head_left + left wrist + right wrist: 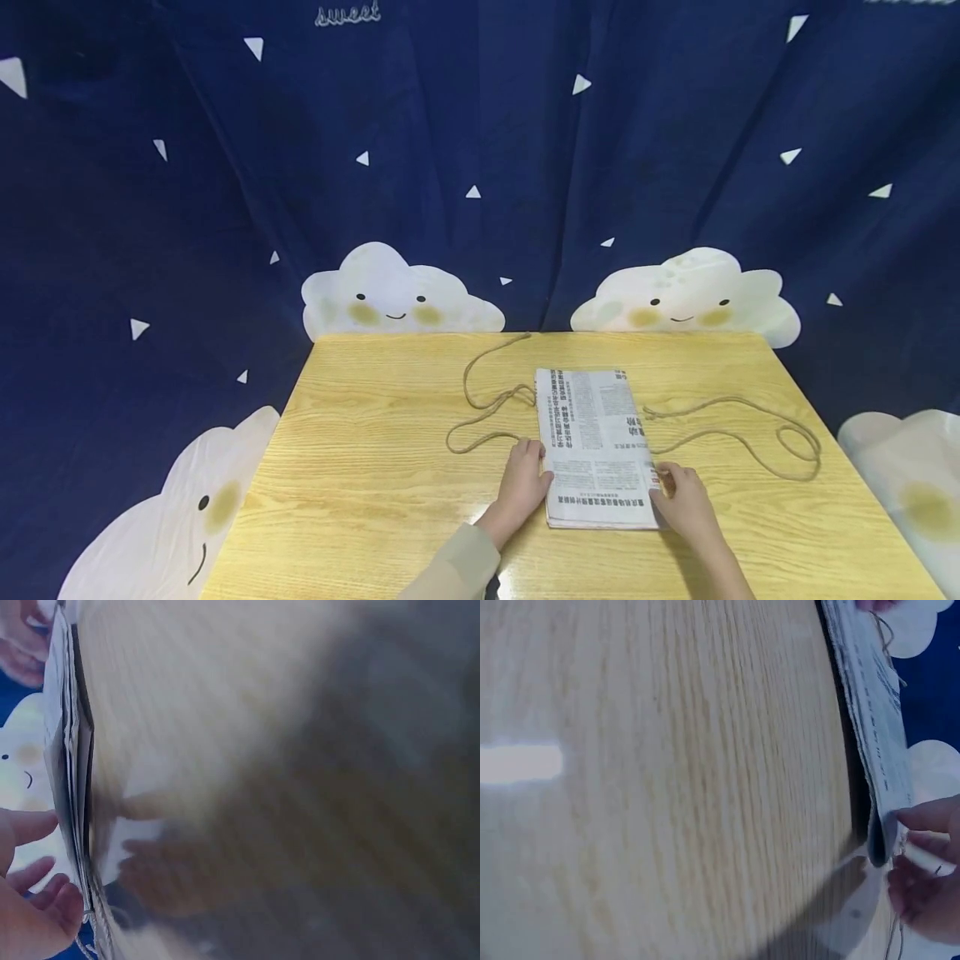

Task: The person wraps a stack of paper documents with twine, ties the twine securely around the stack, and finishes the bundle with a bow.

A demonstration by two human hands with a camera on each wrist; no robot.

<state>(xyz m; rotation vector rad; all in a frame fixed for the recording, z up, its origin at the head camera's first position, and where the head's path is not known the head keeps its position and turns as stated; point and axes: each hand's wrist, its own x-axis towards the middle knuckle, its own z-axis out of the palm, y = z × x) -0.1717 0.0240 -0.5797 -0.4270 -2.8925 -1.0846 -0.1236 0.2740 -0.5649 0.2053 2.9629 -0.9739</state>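
Observation:
A folded stack of newspaper (pixel 596 467) lies on the wooden table between both hands, its layered edge showing in the left wrist view. My left hand (pixel 521 483) is at the stack's left edge, thumb and fingers spread apart along it. On the opposite side my right hand (pixel 686 504) touches the lower right edge, thumb by the rounded fold and the other fingers beside it. Brown twine (pixel 480 404) comes out from the stack's left side in loose curves. More twine (pixel 750 433) loops out on the right; the stretch between is hidden by the newspaper.
The wooden table (pixel 375 467) carries the stack and twine, its far edge against a dark blue curtain (pixel 450 125) printed with clouds and triangles. One twine end reaches the table's far edge. A light sleeve (pixel 457 562) covers the left forearm.

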